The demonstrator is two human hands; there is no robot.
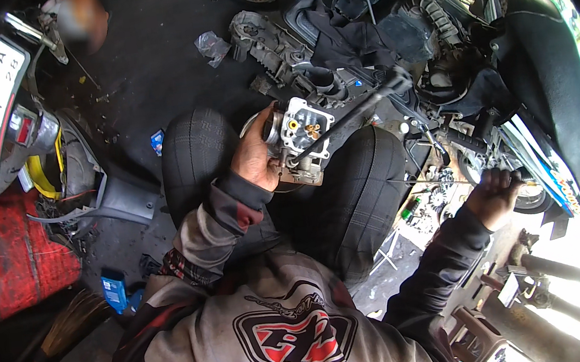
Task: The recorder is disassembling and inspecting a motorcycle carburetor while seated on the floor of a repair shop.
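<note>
My left hand (253,158) grips a metal carburettor (304,126) held between my knees. Its underside faces me, open, showing brass fittings. A long black hose or cable (353,111) with a bulky end crosses from it toward the upper right; its attachment is hard to make out. At the right, my right hand (493,197) is closed around the dark handle of a long, thin screwdriver (433,182), whose shaft reaches leftward past my right thigh (358,212), away from the carburettor.
A dismantled scooter (424,37) fills the upper right, with its engine case (260,45) on the dark floor. At left are a red drum (16,255), a rear fender with plate (103,202), blue boxes (115,290) and a broom (71,327). Small parts (426,215) lie beside my right knee.
</note>
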